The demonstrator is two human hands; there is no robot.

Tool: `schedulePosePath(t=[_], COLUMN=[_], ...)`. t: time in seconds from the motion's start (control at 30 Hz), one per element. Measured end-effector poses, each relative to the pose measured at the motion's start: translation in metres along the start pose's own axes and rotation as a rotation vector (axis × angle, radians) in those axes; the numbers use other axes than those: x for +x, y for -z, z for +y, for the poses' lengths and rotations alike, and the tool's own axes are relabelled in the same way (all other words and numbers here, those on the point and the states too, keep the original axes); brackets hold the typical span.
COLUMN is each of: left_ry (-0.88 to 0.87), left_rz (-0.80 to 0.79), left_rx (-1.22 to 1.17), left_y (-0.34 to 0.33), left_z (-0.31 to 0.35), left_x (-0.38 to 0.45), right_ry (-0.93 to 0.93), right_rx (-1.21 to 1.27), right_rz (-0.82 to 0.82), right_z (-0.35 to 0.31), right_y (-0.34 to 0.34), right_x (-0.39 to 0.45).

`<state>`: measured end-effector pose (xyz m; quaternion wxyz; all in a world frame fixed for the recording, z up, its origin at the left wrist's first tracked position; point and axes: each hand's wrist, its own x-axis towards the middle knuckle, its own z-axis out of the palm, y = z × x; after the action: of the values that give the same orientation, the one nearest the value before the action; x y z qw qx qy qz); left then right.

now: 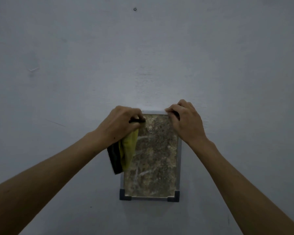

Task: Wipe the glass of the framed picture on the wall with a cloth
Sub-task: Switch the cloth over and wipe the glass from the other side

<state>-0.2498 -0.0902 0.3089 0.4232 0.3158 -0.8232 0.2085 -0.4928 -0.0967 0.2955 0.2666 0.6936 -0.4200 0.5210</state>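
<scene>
The grey-blue wall (pixel 75 65) fills nearly everything in front of me, scuffed here and there. Against it, toward six o'clock from the centre of my view, is the framed picture (pixel 151 155), upright, taller than wide, with a pale frame and dark corner pieces at its two lower corners. Its glass (pixel 153 167) shows a mottled brown-and-tan surface with pale smears across it.

My two bare forearms reach up from five and seven o'clock and meet at the frame's top corners. My left hand (pixel 120 124) sits at the frame's eleven o'clock corner, fingers curled round that corner, and the same hand holds the cloth (pixel 124 153), which hangs down from under the palm along the frame's nine o'clock edge, overlapping the glass a little. The cloth is yellow-green with a darker, near-black part on its outer side. My right hand (pixel 185 121) is at the one o'clock corner, fingers curled over the top edge, thumb side toward the glass; it seems to be gripping the frame, though the light is dim.

High up at twelve o'clock, well apart from the frame, a small screw (pixel 135 9) sits in the wall.
</scene>
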Motion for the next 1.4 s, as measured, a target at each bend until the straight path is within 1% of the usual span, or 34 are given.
schedulePosePath(t=[0.03,0.07,0.1,0.17,0.23,0.27,0.3,0.33,0.43,0.47,0.5,0.57,0.63,0.67,0.7,0.73,0.8,0.83,0.87,0.93,1.0,1.03,1.07,1.1,1.2,1.23,1.27,1.3,1.4], left_ry=[-0.032,-0.052,-0.065,-0.042,0.064,0.109,0.124,0.103,-0.033,-0.053,-0.047,0.034,0.116,0.127,0.113,0.076,-0.002,-0.018,-0.017,0.030,0.130,0.167,0.170,0.139,-0.025,-0.059,-0.073,-0.069,0.001], left_rz=[-0.064,-0.090,-0.075,0.026,0.161,0.199,0.198,0.160,-0.051,-0.061,-0.015,0.130,0.238,0.254,0.236,0.185,0.041,0.001,0.010,0.142,0.281,0.314,0.315,0.283,0.063,0.013,0.013,0.048,0.226], left_rx=[0.043,0.080,0.104,0.112,0.033,-0.017,-0.053,-0.066,-0.007,0.032,0.061,0.059,-0.019,-0.062,-0.084,-0.083,-0.029,0.012,0.048,0.065,-0.039,-0.094,-0.108,-0.070,0.112,0.155,0.173,0.173,0.114], left_y=[-0.002,-0.003,-0.002,0.004,0.007,0.007,0.004,0.000,-0.008,-0.008,-0.007,-0.004,-0.004,-0.006,-0.008,-0.011,-0.014,-0.013,-0.012,-0.010,-0.007,-0.006,-0.008,-0.010,-0.016,-0.016,-0.013,-0.010,-0.003], left_z=[0.001,0.002,0.002,0.002,0.001,0.001,0.001,0.003,0.013,0.014,0.013,0.008,0.003,0.003,0.004,0.007,0.014,0.015,0.015,0.012,0.007,0.006,0.008,0.009,0.023,0.025,0.025,0.025,0.020], left_x=[-0.002,-0.003,0.000,0.007,0.012,0.013,0.011,0.007,-0.004,-0.004,-0.003,0.004,0.007,0.007,0.005,0.001,-0.005,-0.007,-0.005,0.001,0.006,0.007,0.008,0.007,0.002,0.003,0.006,0.010,0.022], right_ry=[-0.002,-0.004,-0.006,-0.007,-0.007,-0.009,-0.010,-0.013,-0.016,-0.016,-0.017,-0.021,-0.018,-0.018,-0.018,-0.019,-0.021,-0.020,-0.021,-0.021,-0.020,-0.020,-0.022,-0.024,-0.032,-0.034,-0.034,-0.034,-0.028], right_rx=[0.012,0.022,0.031,0.039,0.039,0.038,0.038,0.038,0.037,0.037,0.036,0.035,0.037,0.036,0.033,0.031,0.027,0.027,0.026,0.030,0.034,0.035,0.035,0.038,0.049,0.051,0.051,0.050,0.046], right_rz=[-0.004,-0.012,-0.020,-0.035,-0.044,-0.044,-0.043,-0.043,-0.049,-0.050,-0.051,-0.052,-0.056,-0.056,-0.052,-0.046,-0.038,-0.034,-0.031,-0.032,-0.036,-0.037,-0.036,-0.035,-0.022,-0.019,-0.019,-0.020,-0.017], right_z=[0.001,0.002,0.003,0.003,0.003,0.003,0.003,0.003,0.003,0.002,0.001,0.000,-0.001,-0.001,0.000,0.000,0.001,0.001,0.001,-0.001,-0.002,-0.002,-0.001,-0.001,-0.001,-0.001,-0.001,-0.001,-0.001], right_y=[0.001,0.002,0.003,0.004,0.005,0.005,0.005,0.005,0.005,0.005,0.005,0.005,0.004,0.005,0.005,0.005,0.005,0.004,0.004,0.003,0.002,0.002,0.002,0.001,0.001,0.001,0.001,0.001,0.001], right_x=[0.001,0.001,0.002,0.002,0.003,0.003,0.002,0.002,0.001,0.001,0.001,0.001,0.000,0.000,0.001,0.001,0.000,0.000,0.000,-0.001,-0.001,-0.001,-0.001,-0.001,-0.001,-0.001,-0.001,-0.001,-0.002])
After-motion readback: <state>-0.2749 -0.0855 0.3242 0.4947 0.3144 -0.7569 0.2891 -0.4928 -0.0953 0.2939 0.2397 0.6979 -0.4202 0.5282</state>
